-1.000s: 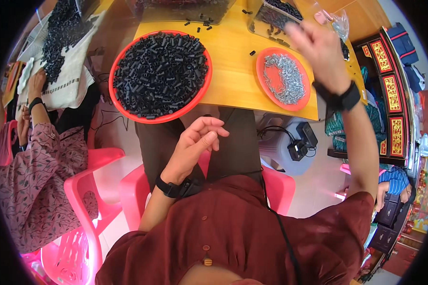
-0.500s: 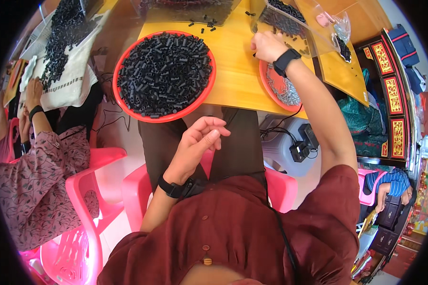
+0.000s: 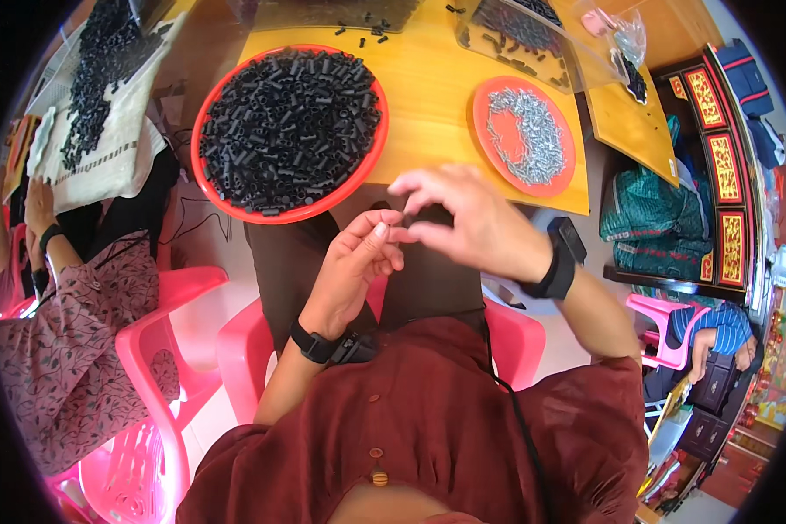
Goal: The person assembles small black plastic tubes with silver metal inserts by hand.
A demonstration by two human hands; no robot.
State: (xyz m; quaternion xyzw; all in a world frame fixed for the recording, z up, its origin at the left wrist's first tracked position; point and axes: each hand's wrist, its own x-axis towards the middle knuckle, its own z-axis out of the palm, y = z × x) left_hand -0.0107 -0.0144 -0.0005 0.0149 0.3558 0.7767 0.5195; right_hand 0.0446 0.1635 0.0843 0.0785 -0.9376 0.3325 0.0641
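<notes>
Over my lap, my left hand (image 3: 358, 258) is closed, its thumb pressed to the curled fingers. A small dark spot shows at its fingertips, too unclear to name. Close against those fingertips is my right hand (image 3: 476, 223), slightly blurred, with thumb and index finger apart in a curve. Nothing can be made out in its grasp. Beyond my hands on the left stands a red basin (image 3: 381, 148) heaped with short black tubes (image 3: 293, 127). To the right, an orange-red plate (image 3: 483, 140) holds many small silvery metal pieces (image 3: 537, 135).
A yellow table (image 3: 428, 96) carries the basin and plate. At its back stand clear bins (image 3: 533, 65) of black pieces, with several loose ones (image 3: 364, 41) nearby. On the left a co-worker (image 3: 79, 323) sits by a cloth with black pieces. Pink chair arms (image 3: 515, 345) flank me.
My right hand has come back from the far side of the plate, near the clear bin, to my left hand's fingertips. The left hand stays nearly in place. The plate is now uncovered.
</notes>
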